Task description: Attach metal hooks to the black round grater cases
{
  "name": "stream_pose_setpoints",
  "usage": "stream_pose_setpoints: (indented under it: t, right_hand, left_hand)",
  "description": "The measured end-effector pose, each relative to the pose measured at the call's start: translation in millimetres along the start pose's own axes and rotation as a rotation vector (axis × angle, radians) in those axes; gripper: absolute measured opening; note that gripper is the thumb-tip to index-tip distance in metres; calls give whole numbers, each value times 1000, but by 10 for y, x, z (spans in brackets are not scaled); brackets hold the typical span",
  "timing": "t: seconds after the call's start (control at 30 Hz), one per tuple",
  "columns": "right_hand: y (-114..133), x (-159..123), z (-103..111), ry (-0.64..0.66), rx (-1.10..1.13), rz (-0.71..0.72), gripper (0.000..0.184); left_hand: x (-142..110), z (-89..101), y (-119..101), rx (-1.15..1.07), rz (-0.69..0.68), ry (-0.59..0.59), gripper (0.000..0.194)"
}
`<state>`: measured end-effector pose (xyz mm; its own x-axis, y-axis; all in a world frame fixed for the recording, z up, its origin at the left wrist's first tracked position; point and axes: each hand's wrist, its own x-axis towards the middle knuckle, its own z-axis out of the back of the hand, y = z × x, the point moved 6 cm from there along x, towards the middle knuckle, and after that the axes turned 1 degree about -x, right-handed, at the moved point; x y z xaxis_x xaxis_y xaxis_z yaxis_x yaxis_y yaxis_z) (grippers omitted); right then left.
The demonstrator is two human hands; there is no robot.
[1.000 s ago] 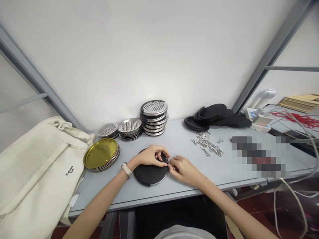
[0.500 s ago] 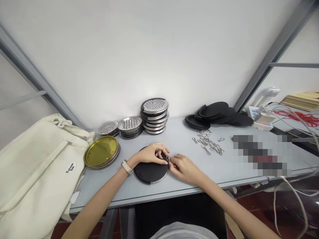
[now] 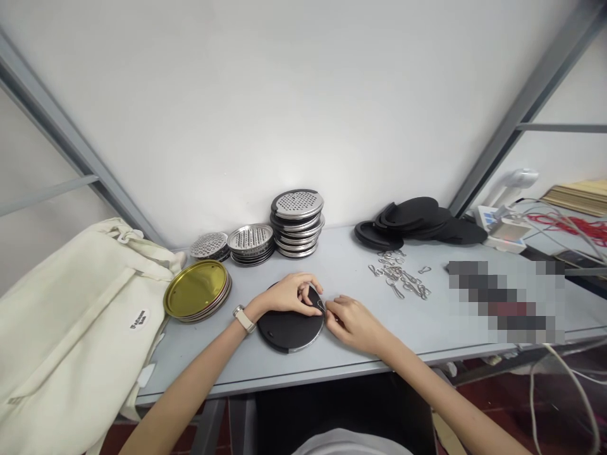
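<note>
A black round disc [image 3: 290,331] with a silvery rim along its lower right lies flat on the table in front of me. My left hand [image 3: 290,294], a watch on its wrist, lies over the disc's upper part. Its fingers are curled and the thumb presses near the right edge. At that edge is a small metal clip [image 3: 321,305], partly hidden between the two hands. My right hand [image 3: 353,322] is closed in a pinch at the clip and the disc's rim; its fingertips partly cover what they grip.
Loose metal clips [image 3: 401,278] lie to the right, below a pile of black discs [image 3: 412,215]. Stacked metal grater plates [image 3: 298,205] stand at the back, beside more perforated plates [image 3: 250,237]. Gold lids [image 3: 196,289] and a cream bag [image 3: 90,316] are at the left.
The view has shifted slightly. Both hands stay at the disc's right edge, and a little more of the metal clip shows between them.
</note>
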<state>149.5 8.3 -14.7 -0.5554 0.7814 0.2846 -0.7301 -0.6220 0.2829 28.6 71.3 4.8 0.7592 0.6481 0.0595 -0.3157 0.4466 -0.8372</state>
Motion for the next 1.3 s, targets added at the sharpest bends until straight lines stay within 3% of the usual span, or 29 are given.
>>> stream_pose_setpoints:
  t: [0.3,0.5,0.7,1.3]
  right_hand:
    - [-110,17,-3,-57,-44,-109,24]
    - [-124,27,14,-61,-13,-143,26]
    - [-127,29,5,-62,-14,-138,26]
    - [-125,17,13,-52,-32,-148,27]
  left_hand:
    - [7,-50,-81,91,11,-98,29]
    - [16,-91,-137,118,-54,-100,22]
    - [27,-92,-83,82,-69,-113,26]
    - [48,-100,-28,-74,-14,-26,25]
